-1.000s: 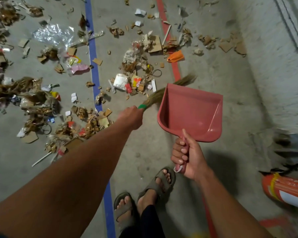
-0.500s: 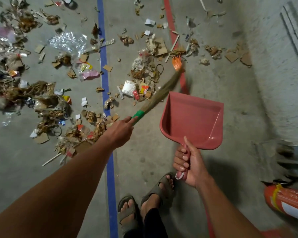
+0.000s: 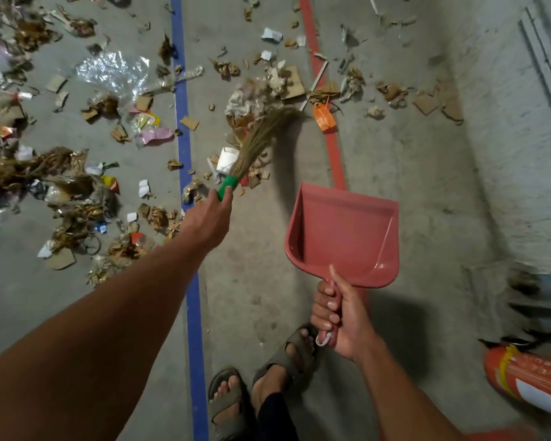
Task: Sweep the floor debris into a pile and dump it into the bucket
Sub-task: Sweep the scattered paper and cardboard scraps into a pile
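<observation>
My left hand (image 3: 209,219) grips the green handle of a straw broom (image 3: 261,138). Its bristles reach up and to the right, over a heap of cardboard scraps and paper (image 3: 261,90) between the blue and red floor lines. My right hand (image 3: 341,316) holds the handle of an empty red dustpan (image 3: 344,233), held above the concrete floor, mouth facing the debris. More cardboard, foil and plastic debris (image 3: 61,186) lies scattered on the left. An orange tag (image 3: 323,117) lies by the red line. No bucket is in view.
A blue floor line (image 3: 188,249) and a red floor line (image 3: 328,128) run away from me. A whitewashed wall (image 3: 506,122) rises on the right. An orange fire extinguisher (image 3: 528,377) lies at the lower right. My sandalled feet (image 3: 261,383) stand at the bottom.
My left hand has swung the broom leftward, from behind the dustpan to the scrap heap by the red line. The dustpan has stayed roughly where it was; the view has shifted a little.
</observation>
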### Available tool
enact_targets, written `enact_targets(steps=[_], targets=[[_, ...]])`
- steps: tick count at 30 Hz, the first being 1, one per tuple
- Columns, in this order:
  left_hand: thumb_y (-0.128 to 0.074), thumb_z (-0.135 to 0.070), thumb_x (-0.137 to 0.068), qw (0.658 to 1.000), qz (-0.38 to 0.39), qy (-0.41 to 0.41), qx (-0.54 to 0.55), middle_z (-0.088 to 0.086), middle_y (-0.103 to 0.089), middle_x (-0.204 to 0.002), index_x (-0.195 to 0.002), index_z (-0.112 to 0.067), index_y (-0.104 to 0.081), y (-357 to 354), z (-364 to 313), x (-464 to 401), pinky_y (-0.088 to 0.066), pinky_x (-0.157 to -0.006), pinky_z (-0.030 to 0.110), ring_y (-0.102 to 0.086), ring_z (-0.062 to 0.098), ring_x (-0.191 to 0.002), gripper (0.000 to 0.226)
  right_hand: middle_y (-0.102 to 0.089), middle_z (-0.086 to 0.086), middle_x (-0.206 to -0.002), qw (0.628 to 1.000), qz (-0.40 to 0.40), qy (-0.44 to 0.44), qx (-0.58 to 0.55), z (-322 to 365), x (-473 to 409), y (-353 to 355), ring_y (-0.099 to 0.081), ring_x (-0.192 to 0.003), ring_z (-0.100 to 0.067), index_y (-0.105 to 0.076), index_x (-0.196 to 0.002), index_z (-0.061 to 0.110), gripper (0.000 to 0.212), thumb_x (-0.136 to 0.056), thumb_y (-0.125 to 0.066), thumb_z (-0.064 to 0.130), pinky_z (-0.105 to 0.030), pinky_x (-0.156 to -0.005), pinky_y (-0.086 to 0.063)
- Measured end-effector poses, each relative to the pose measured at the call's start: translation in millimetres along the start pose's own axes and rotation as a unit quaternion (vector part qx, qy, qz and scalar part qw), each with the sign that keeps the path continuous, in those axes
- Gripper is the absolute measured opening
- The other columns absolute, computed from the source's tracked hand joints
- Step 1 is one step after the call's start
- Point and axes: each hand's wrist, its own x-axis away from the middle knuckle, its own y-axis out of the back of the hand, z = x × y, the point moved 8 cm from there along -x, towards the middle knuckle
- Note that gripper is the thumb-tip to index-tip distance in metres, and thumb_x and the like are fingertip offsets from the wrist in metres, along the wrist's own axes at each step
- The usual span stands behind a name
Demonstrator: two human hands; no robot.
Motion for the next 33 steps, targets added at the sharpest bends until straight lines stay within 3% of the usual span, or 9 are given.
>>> enact_targets(steps=[2, 6, 10, 13, 17, 22, 25, 28, 33], targets=[[-0.047, -0.014, -0.103, 1.0, -0.006, -0.005, 0.012, 0.018, -0.044, -0.133, -0.163, -0.021, -0.01, 5.6, -5.0, 5.5, -0.059, -0.054, 0.045, -0.057, 0.025, -0.076, 0.07, -0.028, 0.007, -0.048, 1.0, 0.001, 0.004, -0.004, 11.0, 3.7, -4.6, -0.025, -0.031, -0.005, -0.045, -0.067, 0.02, 0.046, -0.102, -0.056, 0.048, -0.021, -0.033, -0.018], [-0.046, -0.022, -0.105, 0.999, -0.003, -0.042, 0.03, 0.012, -0.047, -0.128, -0.16, -0.027, -0.007, 17.4, -38.2, 13.4, -0.055, -0.045, 0.04, -0.054, 0.019, -0.061, 0.067, -0.029, 0.007, -0.047, 1.0, 0.019, 0.014, -0.021, 48.7, 12.2, -10.7, -0.025, -0.031, -0.005, -0.044, -0.069, 0.02, 0.045, -0.103, -0.055, 0.048, -0.021, -0.033, -0.018], [-0.047, -0.026, -0.106, 0.995, 0.017, -0.102, -0.005, 0.01, -0.046, -0.131, -0.16, -0.027, -0.009, 27.4, -94.1, 15.7, -0.035, -0.04, 0.026, -0.049, 0.014, -0.059, 0.066, -0.03, 0.007, -0.048, 0.999, 0.036, 0.031, -0.024, 90.3, 18.6, -7.5, -0.026, -0.032, -0.005, -0.043, -0.071, 0.02, 0.044, -0.103, -0.055, 0.048, -0.021, -0.033, -0.02], [-0.05, -0.027, -0.105, 0.987, 0.036, -0.15, -0.039, 0.009, -0.047, -0.13, -0.161, -0.029, -0.009, 18.3, -125.2, -3.3, -0.047, -0.044, 0.029, -0.052, 0.015, -0.062, 0.069, -0.03, 0.007, -0.048, 0.998, 0.038, 0.044, -0.035, 116.0, 18.2, 0.7, -0.026, -0.032, -0.005, -0.042, -0.071, 0.02, 0.045, -0.103, -0.055, 0.049, -0.021, -0.032, -0.022], [-0.047, -0.028, -0.106, 0.969, 0.071, -0.201, -0.122, 0.011, -0.053, -0.126, -0.159, -0.028, -0.025, 4.8, -148.3, -48.3, -0.056, -0.059, 0.035, -0.059, 0.021, -0.074, 0.058, -0.03, 0.007, -0.047, 0.997, 0.023, 0.053, -0.051, 139.2, 9.4, 14.2, -0.026, -0.031, -0.005, -0.043, -0.068, 0.021, 0.047, -0.103, -0.054, 0.049, -0.021, -0.031, -0.022], [-0.042, -0.016, -0.102, 0.983, 0.067, -0.148, -0.09, 0.014, -0.062, -0.109, -0.152, -0.028, -0.04, 17.9, -140.2, -127.6, -0.058, -0.081, 0.057, -0.067, 0.037, -0.09, 0.051, -0.03, 0.007, -0.048, 0.995, 0.015, 0.056, -0.076, 149.6, -16.6, 24.6, -0.026, -0.032, -0.005, -0.042, -0.07, 0.022, 0.046, -0.102, -0.056, 0.051, -0.021, -0.032, -0.022], [-0.045, -0.017, -0.1, 0.993, 0.064, -0.093, -0.04, 0.015, -0.061, -0.102, -0.149, -0.024, -0.045, 36.5, -122.1, -174.5, -0.059, -0.071, 0.046, -0.067, 0.039, -0.088, 0.049, -0.029, 0.007, -0.048, 0.994, 0.006, 0.056, -0.089, 153.8, -34.7, 18.8, -0.025, -0.032, -0.005, -0.042, -0.07, 0.022, 0.046, -0.101, -0.057, 0.051, -0.021, -0.032, -0.021], [-0.049, -0.018, -0.101, 0.998, 0.047, -0.031, 0.019, 0.013, -0.06, -0.089, -0.141, -0.018, -0.05, 61.8, -97.2, -211.8, -0.062, -0.067, 0.048, -0.066, 0.034, -0.075, 0.039, -0.028, 0.007, -0.048, 0.993, -0.001, 0.059, -0.106, 158.7, -52.8, 3.8, -0.024, -0.032, -0.006, -0.041, -0.07, 0.022, 0.045, -0.101, -0.057, 0.051, -0.022, -0.032, -0.021], [-0.05, -0.008, -0.098, 0.996, -0.022, 0.011, 0.082, 0.016, -0.056, -0.097, -0.147, -0.024, -0.039, 109.2, -58.4, -246.6, -0.052, -0.061, 0.045, -0.056, 0.033, -0.073, 0.052, -0.029, 0.006, -0.047, 0.991, -0.011, 0.056, -0.121, 179.2, -80.8, -32.1, -0.024, -0.031, -0.006, -0.041, -0.069, 0.022, 0.045, -0.101, -0.058, 0.05, -0.023, -0.039, -0.011]])
